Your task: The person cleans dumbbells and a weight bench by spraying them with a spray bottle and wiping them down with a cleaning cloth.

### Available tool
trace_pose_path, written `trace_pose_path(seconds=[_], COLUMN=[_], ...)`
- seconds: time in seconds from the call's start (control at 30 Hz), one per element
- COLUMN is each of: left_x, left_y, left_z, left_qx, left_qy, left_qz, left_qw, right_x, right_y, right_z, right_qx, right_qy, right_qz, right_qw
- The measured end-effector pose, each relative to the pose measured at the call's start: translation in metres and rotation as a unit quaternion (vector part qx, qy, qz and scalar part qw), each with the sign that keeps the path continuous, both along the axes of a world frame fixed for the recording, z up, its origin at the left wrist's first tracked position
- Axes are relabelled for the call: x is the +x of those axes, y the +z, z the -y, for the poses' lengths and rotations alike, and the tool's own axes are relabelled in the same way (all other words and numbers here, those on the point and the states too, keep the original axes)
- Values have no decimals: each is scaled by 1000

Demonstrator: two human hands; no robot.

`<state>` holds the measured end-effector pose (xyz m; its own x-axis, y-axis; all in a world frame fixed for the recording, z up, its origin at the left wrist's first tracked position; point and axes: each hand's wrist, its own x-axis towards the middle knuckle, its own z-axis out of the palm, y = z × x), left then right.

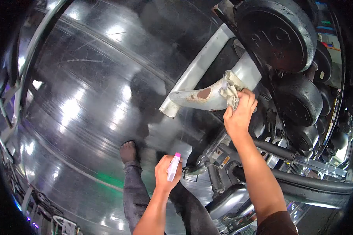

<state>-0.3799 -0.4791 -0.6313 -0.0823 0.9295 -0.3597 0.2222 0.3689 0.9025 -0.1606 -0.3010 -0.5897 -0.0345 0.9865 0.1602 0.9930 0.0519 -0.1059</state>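
1. Pressing a crumpled off-white cloth [230, 94] against a grey painted metal rack foot [198, 97] with rust patches, the right hand [239, 115] had its fingers curled shut over the cloth.
2. The foot lay just left of that hand. Its long axis ran nearly level across the view, with the rounded tip pointing left, away from the hand.
3. The right hand was much the nearer one to the foot and touched it through the cloth, at the end nearest the rack.
4. The left hand [164, 172] hung lower and well apart, fingers wrapped around a small clear spray bottle with a pink top [173, 166], held upright.
5. Black round weight plates [278, 33] sat above and right of the cloth.
6. A glossy dark floor [86, 98] spread to the left, with the person's bare foot [128, 152] on it.
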Motion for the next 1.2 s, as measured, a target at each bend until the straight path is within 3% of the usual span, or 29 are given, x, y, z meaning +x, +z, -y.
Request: trace_pose_path(seconds=[0.17,0.3,0.4,0.53,0.67,0.77,0.93,1.0,1.2], left_x=[-3,-8,-11,-14,-15,-18,-26,-23,-33], left_y=[-12,-9,-15,-13,-19,-15,-18,-22,-31], left_z=[11,5,14,7,6,0,-1,6,20], left_qx=[25,35,-13,9,32,21,18,15,-18], left_qy=[-39,-55,-71,-25,-6,-14,4,31,37], left_qz=[50,87,55,73,92,92,95,53,-21], left_qw=[998,994,996,997,995,995,995,998,999], right_x=[-17,-5,-1,-21,-18,-13,-19,-28,-55], right_y=[-11,15,13,-16,-25,-25,-31,-61,-142], right_z=[6,-10,-28,-30,-30,-27,-6,5,21], right_qx=[35,45,73,132,157,145,21,27,-42], right_qy=[-44,41,-6,-65,-53,-17,173,283,374], right_qz=[-25,10,22,55,54,56,134,206,319], right_qw=[998,998,997,988,985,988,975,936,870])
